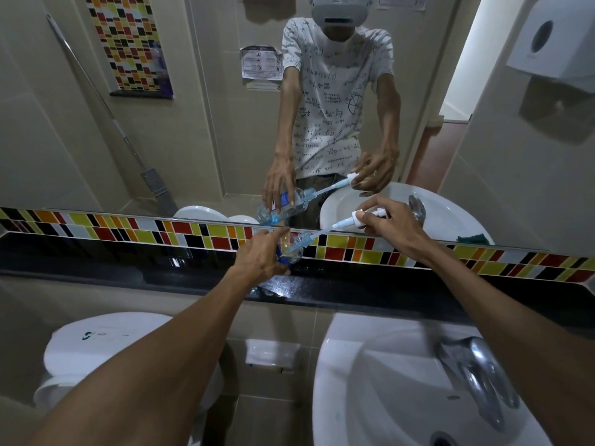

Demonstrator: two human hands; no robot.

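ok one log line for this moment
left hand: grips tilted bottle over black ledge | right hand: pinches pump head | tube: end inside bottle

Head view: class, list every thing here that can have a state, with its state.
Clear plastic bottle: open, tilted, gripped by left hand.
White pump dispenser: lifted off, tube tip inside bottle, pinched by right hand.
Chrome tap: off, no water running.

Beige tiled walls, wide mirror — black ledge, white sink
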